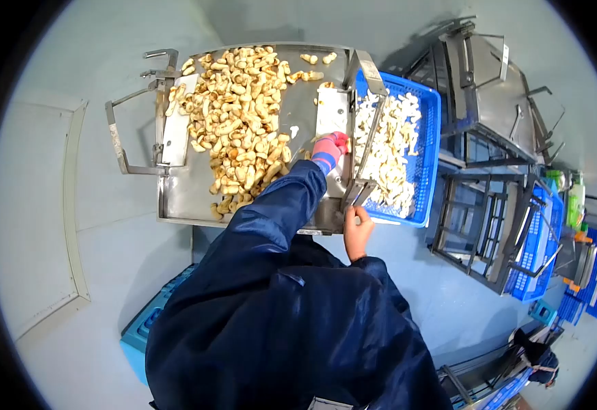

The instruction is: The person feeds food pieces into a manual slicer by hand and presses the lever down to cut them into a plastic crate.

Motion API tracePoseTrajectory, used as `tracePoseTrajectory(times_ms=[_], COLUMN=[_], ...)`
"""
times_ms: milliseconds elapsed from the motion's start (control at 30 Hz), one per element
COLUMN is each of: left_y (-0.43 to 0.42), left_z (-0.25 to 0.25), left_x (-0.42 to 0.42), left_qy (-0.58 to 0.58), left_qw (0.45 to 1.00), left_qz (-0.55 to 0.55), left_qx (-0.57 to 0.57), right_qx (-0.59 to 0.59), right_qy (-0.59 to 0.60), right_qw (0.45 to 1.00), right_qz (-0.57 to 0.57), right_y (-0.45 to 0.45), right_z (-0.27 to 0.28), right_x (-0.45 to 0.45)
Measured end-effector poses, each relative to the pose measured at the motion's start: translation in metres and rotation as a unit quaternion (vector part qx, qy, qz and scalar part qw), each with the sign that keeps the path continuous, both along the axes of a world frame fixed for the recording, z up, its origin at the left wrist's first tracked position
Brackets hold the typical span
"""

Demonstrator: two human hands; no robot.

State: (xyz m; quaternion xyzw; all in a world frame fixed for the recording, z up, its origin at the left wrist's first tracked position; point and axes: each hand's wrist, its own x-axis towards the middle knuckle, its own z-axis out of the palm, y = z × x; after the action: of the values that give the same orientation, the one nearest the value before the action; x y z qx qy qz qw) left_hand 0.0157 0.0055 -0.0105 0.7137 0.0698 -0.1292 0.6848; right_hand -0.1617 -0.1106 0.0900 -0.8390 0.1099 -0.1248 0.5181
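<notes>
My left hand (330,149), in a pink and blue glove, is closed over the white cutting board (331,113), its fingertips beside the blade frame. What they pinch, if anything, is too small to make out. My bare right hand (358,232) is wrapped round the near end of a hinged metal cutter lever (369,147) along the table's right side. Left of my gloved hand, a large heap of cream-brown mushrooms (243,116) covers much of the steel table (302,102). Beyond the lever, a blue basket (429,130) holds many white trimmed pieces (387,150).
A second cutter frame (134,130) with its own white board (179,126) is fixed at the table's left side. Steel racks (490,96) stand to the right, with more blue baskets (534,239) behind. A teal crate (151,314) sits on the floor at lower left.
</notes>
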Motion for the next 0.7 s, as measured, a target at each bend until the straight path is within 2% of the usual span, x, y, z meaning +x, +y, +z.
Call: tracePoseTrajectory(times_ms=[100,133,167,200,233,267,300,367,400,433,500,533,567,633,700], left_y=[0.001,0.0,0.0,-0.001,-0.004,-0.004,-0.002,-0.005,-0.006,-0.001,-0.004,-0.005,-0.005,-0.004,-0.006], left_z=[0.003,0.012,0.023,0.021,0.016,0.013,0.009,-0.005,-0.013,0.019,0.019,0.018,0.014,0.012,0.014], left_x=[0.0,-0.004,-0.007,-0.005,-0.005,-0.004,-0.001,0.009,0.002,-0.003,-0.002,0.001,0.001,0.007,0.0], left_qy=[-0.026,-0.04,-0.059,-0.013,-0.022,-0.009,0.005,-0.033,-0.043,-0.059,-0.018,-0.01,0.001,-0.014,-0.05], left_qw=[0.999,0.997,0.995,0.996,0.998,0.999,1.0,0.998,0.997,0.989,0.993,0.995,0.996,0.994,0.984], left_qz=[0.0,0.001,0.003,-0.003,0.018,0.008,-0.004,0.016,0.022,-0.006,0.001,-0.002,-0.008,-0.002,0.011], left_qx=[0.044,0.064,0.082,0.091,0.058,0.032,0.008,0.047,0.066,0.139,0.117,0.104,0.092,0.112,0.171], right_qx=[0.01,0.016,0.014,0.006,-0.004,0.006,0.004,0.006,0.032,0.03,-0.022,0.015,0.015,-0.011,0.005], right_qy=[0.003,0.05,0.07,0.029,-0.016,0.014,0.001,-0.014,0.035,0.045,-0.001,-0.009,0.045,-0.005,0.027], right_qw=[1.0,0.999,0.997,1.0,1.0,1.0,1.0,1.0,0.999,0.998,1.0,1.0,0.999,1.0,1.0], right_qz=[-0.014,0.0,0.005,0.001,0.001,0.003,0.003,-0.002,-0.004,0.014,0.02,-0.016,0.002,-0.017,-0.009], right_y=[0.007,0.005,0.004,0.004,0.003,0.0,0.0,0.006,0.005,0.004,-0.001,0.005,-0.001,0.003,0.006], right_z=[0.051,0.058,0.052,0.034,0.011,-0.006,0.001,0.039,0.052,0.056,0.016,0.006,-0.004,0.017,0.059], right_x=[0.021,0.024,0.021,0.013,0.004,-0.001,0.005,0.016,0.022,0.024,0.009,0.003,-0.001,0.008,0.024])
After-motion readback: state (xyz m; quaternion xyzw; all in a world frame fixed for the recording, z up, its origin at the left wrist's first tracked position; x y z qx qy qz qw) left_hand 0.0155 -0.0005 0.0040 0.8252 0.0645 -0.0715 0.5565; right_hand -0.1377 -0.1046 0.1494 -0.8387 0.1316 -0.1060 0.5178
